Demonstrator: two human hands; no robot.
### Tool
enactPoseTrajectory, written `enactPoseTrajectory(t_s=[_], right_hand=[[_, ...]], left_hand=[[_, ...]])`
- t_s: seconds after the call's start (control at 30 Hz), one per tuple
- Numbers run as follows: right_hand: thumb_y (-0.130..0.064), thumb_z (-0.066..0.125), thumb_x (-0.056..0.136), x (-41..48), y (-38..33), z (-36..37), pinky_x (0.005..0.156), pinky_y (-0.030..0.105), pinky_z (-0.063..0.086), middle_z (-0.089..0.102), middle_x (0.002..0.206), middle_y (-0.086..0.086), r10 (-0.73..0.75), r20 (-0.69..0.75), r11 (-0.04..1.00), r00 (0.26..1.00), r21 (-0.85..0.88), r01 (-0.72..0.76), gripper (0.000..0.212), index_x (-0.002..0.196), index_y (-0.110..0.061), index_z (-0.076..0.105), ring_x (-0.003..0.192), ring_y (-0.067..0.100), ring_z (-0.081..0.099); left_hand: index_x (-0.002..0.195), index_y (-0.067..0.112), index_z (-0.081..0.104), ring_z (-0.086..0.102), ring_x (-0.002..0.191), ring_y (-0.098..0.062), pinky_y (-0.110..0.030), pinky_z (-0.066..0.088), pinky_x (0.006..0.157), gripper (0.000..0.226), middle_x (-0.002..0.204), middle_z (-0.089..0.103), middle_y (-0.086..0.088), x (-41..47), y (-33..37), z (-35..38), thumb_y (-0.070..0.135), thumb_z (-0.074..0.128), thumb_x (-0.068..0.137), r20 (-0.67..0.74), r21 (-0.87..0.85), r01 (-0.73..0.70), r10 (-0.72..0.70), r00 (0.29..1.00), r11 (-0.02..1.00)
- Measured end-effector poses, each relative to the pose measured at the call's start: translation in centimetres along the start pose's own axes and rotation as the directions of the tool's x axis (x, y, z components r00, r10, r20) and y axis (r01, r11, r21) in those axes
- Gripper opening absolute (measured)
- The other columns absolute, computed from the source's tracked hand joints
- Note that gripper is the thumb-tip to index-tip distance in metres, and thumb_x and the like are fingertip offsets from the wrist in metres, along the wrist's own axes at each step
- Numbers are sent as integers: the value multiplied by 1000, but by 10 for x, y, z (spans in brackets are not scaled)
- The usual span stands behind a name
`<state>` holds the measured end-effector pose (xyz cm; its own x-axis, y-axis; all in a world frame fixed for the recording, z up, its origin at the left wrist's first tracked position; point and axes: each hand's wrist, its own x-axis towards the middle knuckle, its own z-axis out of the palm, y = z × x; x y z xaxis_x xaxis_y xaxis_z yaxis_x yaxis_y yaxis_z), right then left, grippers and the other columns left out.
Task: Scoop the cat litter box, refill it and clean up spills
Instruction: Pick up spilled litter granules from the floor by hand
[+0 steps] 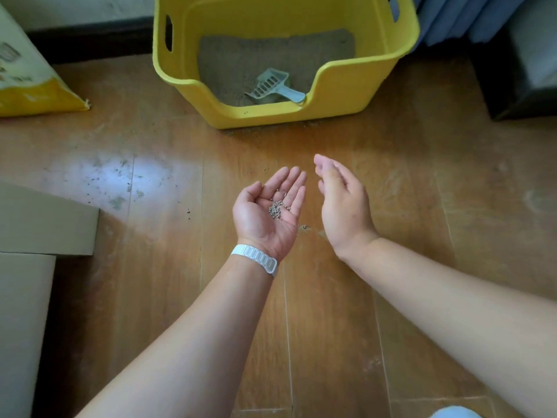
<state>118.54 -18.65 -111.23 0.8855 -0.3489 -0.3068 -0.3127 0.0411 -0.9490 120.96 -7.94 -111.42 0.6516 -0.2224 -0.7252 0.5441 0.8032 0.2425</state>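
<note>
The left hand [268,211] was open, palm up, with a small heap of litter pellets [275,210] lying on it. The right hand [342,203] was open and empty just beside it. The yellow litter box [340,95] stood on the wooden floor [422,191] beyond them, with the pale blue scoop [272,86] lying on the litter inside

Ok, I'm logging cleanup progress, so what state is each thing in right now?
Left hand: open, palm up, cupping litter pellets.
Right hand: open, empty, beside the left.
Litter box: upright, holding litter.
Scoop: lying inside the box.
Litter bag: on the floor at left.
Floor: stray pellets remain.
</note>
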Motion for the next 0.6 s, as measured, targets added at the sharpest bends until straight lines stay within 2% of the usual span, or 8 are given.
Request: enactPoseTrajectory(t_s=[0.07, 0.13, 0.2, 0.27, 0.4, 0.5, 0.6], right_hand=[[-53, 45, 86, 0, -17, 2, 110, 30, 40, 63, 126, -13, 60, -24, 994, 998, 92, -58, 34, 106, -36, 67, 123, 0, 53], [-54, 47, 79, 0, -35, 4, 106, 28, 42, 66, 117, -14, 102, -51, 977, 993, 195, -90, 34, 97, -34, 68, 118, 1, 57], [-47, 49, 83, -3, -53, 3, 98, 25, 46, 69, 107, -13, 134, -70, 946, 988, 307, -107, 29, 92, -29, 69, 111, 3, 61], [-36, 48, 94, -6, -71, 1, 89, 21, 47, 71, 99, -14, 140, -71, 916, 988, 389, -101, 25, 91, -25, 70, 103, 1, 65], [-23, 43, 101, -8, -103, -5, 74, 14, 50, 74, 83, -14, 171, -105, 852, 980, 515, -94, 30, 88, -20, 70, 88, -3, 68], [-23, 41, 101, -9, -125, -10, 79, 16, 50, 72, 96, -8, 196, -123, 796, 973, 599, -85, 31, 96, -17, 70, 94, -1, 67], [-25, 36, 102, -9, -145, -14, 86, 17, 49, 67, 111, -2, 202, -144, 769, 969, 636, -66, 37, 119, -8, 66, 103, 1, 64]], left_hand=[[110, -7, 65, 65, 112, -36, -40, 50, 100, 47, 114, 68, -24, -6, 0, 18, 25, 33, 97, 19, 0, -6, 6, 1000, 1000], [112, -8, 65, 64, 113, -37, -40, 48, 103, 47, 114, 68, -25, -12, 0, 37, 24, 34, 96, 39, -12, -7, 7, 999, 1000], [112, -8, 65, 65, 112, -37, -40, 47, 104, 47, 114, 69, -25, -19, 0, 54, 24, 35, 96, 57, -21, -2, 3, 998, 1000], [113, -8, 65, 65, 112, -37, -39, 49, 101, 48, 115, 68, -24, -27, 1, 70, 24, 34, 96, 73, -20, 0, 1, 997, 1000], [117, -8, 64, 64, 113, -36, -39, 48, 103, 49, 115, 68, -24, -42, -1, 100, 25, 34, 96, 93, -19, -6, 8, 996, 1000], [117, -8, 64, 65, 111, -36, -39, 48, 102, 49, 113, 69, -24, -56, -2, 121, 25, 35, 96, 114, -15, -4, 5, 993, 1000], [113, -8, 65, 67, 109, -36, -38, 50, 99, 47, 111, 70, -24, -69, 0, 141, 24, 35, 96, 128, -2, -6, 6, 992, 1000]])
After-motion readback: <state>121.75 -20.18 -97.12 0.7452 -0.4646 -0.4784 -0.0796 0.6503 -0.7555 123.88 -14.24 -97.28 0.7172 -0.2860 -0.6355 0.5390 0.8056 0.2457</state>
